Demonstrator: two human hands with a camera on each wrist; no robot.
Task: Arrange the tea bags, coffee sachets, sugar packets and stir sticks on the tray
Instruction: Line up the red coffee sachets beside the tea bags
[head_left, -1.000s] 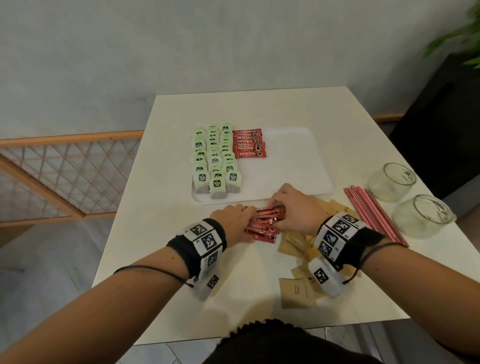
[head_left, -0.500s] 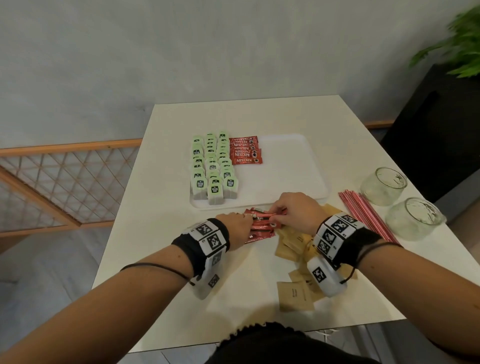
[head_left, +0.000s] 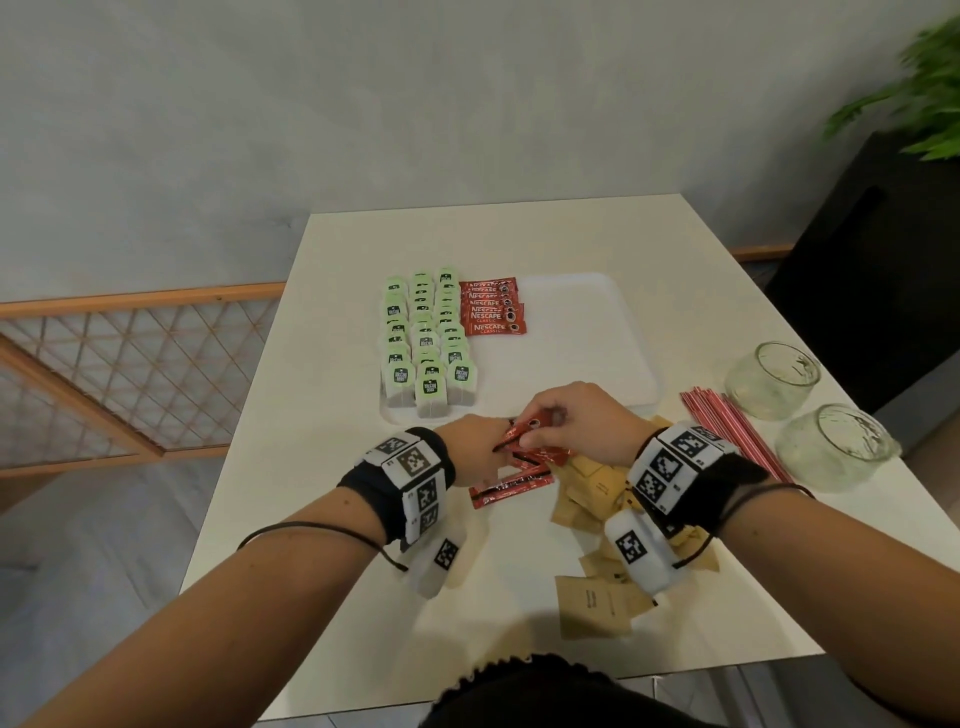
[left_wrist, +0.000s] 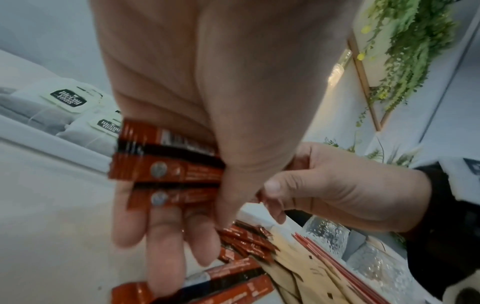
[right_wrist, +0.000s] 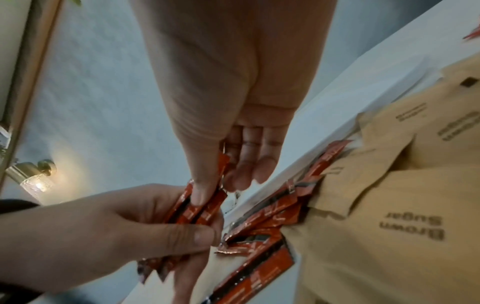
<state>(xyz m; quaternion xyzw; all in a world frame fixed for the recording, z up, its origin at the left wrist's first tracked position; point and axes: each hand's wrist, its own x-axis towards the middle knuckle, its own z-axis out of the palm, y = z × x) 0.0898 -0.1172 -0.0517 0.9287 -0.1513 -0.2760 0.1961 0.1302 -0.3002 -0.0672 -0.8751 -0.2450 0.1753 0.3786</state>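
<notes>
A small bundle of red coffee sachets (head_left: 530, 423) sits between both hands just off the tray's (head_left: 587, 338) near edge, at its 6 o'clock. The left hand (head_left: 475, 447) clasps one end, thumb pressing the sachets onto its fingers (left_wrist: 166, 236); the right hand (head_left: 582, 421) pinches the other end with thumb and fingertips. More loose sachets (head_left: 511, 483) lie on the table (head_left: 322, 467) under the hands. On the tray, tea bags (head_left: 426, 338) stand in three rows at 9 o'clock, with a stack of sachets (head_left: 493, 306) at 11. Brown sugar packets (head_left: 597, 603) lie at the bundle's 5 o'clock, stir sticks (head_left: 727, 426) at 3, beside two glass jars (head_left: 774, 379)
</notes>
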